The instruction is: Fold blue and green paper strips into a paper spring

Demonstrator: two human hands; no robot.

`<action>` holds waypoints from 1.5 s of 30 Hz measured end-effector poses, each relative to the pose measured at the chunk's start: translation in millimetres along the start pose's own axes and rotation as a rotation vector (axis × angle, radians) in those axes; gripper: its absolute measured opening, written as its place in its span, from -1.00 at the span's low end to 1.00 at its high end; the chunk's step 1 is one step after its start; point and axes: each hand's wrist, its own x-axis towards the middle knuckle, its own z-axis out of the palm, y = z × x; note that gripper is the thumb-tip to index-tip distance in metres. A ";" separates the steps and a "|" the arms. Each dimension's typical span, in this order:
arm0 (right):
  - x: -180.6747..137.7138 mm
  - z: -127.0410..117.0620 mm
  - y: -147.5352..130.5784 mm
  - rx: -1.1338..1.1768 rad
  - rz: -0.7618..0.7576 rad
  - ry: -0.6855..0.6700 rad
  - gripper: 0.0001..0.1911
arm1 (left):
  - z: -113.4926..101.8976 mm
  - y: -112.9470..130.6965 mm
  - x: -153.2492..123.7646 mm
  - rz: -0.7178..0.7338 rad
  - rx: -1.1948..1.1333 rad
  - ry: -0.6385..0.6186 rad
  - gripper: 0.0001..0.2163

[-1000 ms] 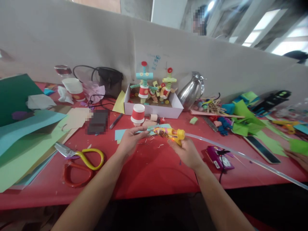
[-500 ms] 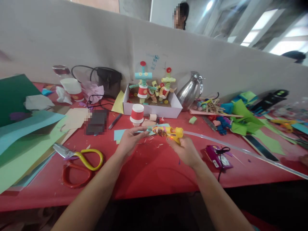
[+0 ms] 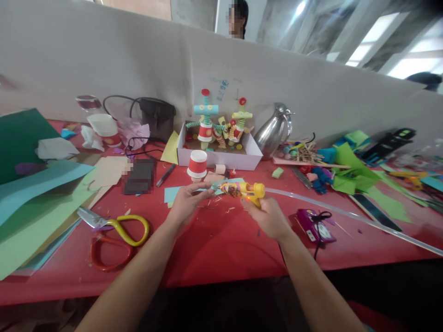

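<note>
Glue gun (image 3: 238,189), yellow, above the red table (image 3: 221,249), gripped in the right hand (image 3: 266,216), fingers wrapped round the handle, nose aimed at nine o'clock, probably to keep the tip controllable. Opposite, left hand (image 3: 187,200) close by the nose, thumb and fingers narrowed, perhaps for precision; whether around anything, impossible to make out in the blur. Clear rod (image 3: 321,202) trailing from the gun's back between three and four, presumably glue stock. Further out: paper cup (image 3: 197,164), seemingly mouth down, at ten, perhaps for stability; white box (image 3: 238,160) at eleven, corralling cup figures (image 3: 206,132); steel jug (image 3: 273,131) at one, apparently set back for working room; large scissors (image 3: 118,229) between eight and nine, probably for easy reach.
</note>
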 end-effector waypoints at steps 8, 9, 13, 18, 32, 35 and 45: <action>1.1 -0.8 -4.6 -0.015 -0.004 0.002 -0.64 | 1.2 1.5 -0.7 0.007 0.024 -0.017 -0.68; 1.6 -0.2 -5.1 -0.013 -0.008 0.002 -0.64 | 1.5 1.8 -1.0 0.007 0.030 -0.017 -0.68; 1.0 -0.9 -3.8 0.002 0.000 -0.008 -0.63 | 1.1 1.1 -1.2 0.005 0.033 -0.010 -0.67; 0.6 -3.8 -1.0 0.001 0.016 -0.001 -0.59 | 0.4 -0.5 -0.4 0.011 0.019 0.003 -0.65; 0.0 -6.3 -7.0 -0.040 -0.064 -0.013 -0.63 | -0.1 0.5 -0.3 0.018 0.053 -0.007 -0.71; 0.2 -5.8 -7.3 -0.048 -0.072 -0.015 -0.64 | 0.1 0.1 -0.5 0.018 0.050 -0.010 -0.70; 2.5 -4.6 -7.1 -0.031 -0.036 0.002 -0.66 | 1.1 1.2 -0.4 0.036 0.054 0.002 -0.71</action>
